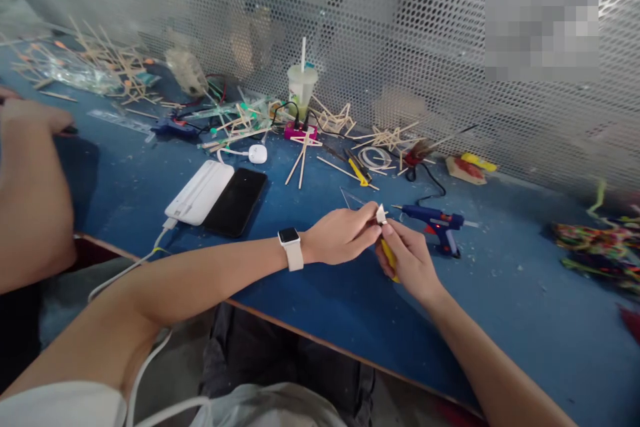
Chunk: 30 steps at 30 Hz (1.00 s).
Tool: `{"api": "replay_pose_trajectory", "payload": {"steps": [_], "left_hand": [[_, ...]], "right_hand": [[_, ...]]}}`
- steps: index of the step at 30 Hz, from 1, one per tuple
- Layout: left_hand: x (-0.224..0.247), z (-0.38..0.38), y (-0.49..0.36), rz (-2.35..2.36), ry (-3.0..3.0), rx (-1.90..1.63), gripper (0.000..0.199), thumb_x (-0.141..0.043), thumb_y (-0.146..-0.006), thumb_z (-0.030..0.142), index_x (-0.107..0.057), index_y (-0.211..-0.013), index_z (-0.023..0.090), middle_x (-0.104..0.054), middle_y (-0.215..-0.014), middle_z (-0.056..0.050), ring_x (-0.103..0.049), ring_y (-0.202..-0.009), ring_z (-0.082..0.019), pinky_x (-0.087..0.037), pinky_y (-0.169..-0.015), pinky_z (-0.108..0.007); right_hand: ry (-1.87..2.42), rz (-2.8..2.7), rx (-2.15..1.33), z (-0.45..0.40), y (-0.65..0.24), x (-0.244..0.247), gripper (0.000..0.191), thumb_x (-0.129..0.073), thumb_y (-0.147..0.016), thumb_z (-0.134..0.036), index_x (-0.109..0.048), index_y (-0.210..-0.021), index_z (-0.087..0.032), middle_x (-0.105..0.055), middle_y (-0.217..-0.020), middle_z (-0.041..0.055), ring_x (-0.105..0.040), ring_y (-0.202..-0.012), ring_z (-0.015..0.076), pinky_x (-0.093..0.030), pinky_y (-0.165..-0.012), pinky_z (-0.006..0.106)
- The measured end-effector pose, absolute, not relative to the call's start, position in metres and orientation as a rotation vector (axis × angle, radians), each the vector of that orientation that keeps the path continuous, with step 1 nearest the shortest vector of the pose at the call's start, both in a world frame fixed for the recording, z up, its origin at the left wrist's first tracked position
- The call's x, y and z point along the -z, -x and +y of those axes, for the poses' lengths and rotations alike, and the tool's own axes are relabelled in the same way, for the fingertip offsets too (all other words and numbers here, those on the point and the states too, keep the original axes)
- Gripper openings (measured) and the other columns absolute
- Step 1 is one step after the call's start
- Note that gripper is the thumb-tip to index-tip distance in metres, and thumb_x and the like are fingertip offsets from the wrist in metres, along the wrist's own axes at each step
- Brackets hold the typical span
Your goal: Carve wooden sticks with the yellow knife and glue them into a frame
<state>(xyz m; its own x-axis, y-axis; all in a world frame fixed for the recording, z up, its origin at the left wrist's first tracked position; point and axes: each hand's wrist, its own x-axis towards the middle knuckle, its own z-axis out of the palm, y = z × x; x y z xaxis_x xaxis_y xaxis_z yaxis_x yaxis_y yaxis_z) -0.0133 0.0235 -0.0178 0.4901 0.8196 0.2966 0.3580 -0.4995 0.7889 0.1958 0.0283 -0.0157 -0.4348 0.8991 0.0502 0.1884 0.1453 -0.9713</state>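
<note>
My right hand (407,257) is wrapped round the yellow handle of a cutter (389,259), whose pale end points up. My left hand (345,233), with a watch (290,240) on its wrist, has its fingers closed beside that end; what they hold, if anything, is too small to make out. Just right of the hands a blue glue gun (435,220) lies on the blue table (310,307). A clear triangular ruler (353,198) is partly hidden behind my left hand.
A phone (237,202) and white power bank (200,192) lie left. Behind are stick structures (333,121), a drink cup (301,87), a pink power adapter (300,131) and a yellow cutter (358,170). Another person's arm (33,193) rests far left; colourful strands (600,247) lie right.
</note>
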Motion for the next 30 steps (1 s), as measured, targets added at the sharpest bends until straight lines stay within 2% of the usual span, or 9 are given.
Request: {"api": "replay_pose_trajectory", "payload": {"steps": [11, 19, 30], "left_hand": [[0.023, 0.023, 0.013, 1.03, -2.163, -1.001, 0.024, -0.034, -0.122, 0.041, -0.044, -0.11, 0.024, -0.068, -0.086, -0.002, -0.066, -0.071, -0.021, -0.037, -0.066, -0.034], [0.025, 0.021, 0.011, 1.009, -2.144, -1.153, 0.028, -0.037, -0.123, 0.045, -0.044, -0.105, 0.025, -0.066, -0.082, -0.001, -0.062, -0.066, -0.018, -0.042, -0.065, -0.033], [0.026, 0.021, 0.011, 1.069, -2.15, -1.206, 0.029, -0.044, -0.123, 0.038, -0.051, -0.099, 0.024, -0.069, -0.082, -0.001, -0.066, -0.068, -0.016, -0.045, -0.067, -0.031]], "right_hand": [[0.973, -1.754, -1.317, 0.029, -0.192, 0.015, 0.062, -0.065, -0.111, -0.077, -0.06, -0.084, -0.022, -0.052, -0.05, -0.0068, -0.042, -0.034, 0.0071, -0.032, -0.036, 0.022], [0.895, -1.69, -1.396, 0.029, -0.19, 0.014, 0.059, -0.068, -0.11, -0.076, -0.062, -0.087, -0.022, -0.051, -0.052, -0.0079, -0.042, -0.034, 0.0075, -0.033, -0.034, 0.022], [0.9, -1.64, -1.371, 0.027, -0.184, 0.014, 0.061, -0.069, -0.108, -0.078, -0.06, -0.086, -0.023, -0.051, -0.052, -0.0085, -0.041, -0.034, 0.0075, -0.031, -0.035, 0.023]]}}
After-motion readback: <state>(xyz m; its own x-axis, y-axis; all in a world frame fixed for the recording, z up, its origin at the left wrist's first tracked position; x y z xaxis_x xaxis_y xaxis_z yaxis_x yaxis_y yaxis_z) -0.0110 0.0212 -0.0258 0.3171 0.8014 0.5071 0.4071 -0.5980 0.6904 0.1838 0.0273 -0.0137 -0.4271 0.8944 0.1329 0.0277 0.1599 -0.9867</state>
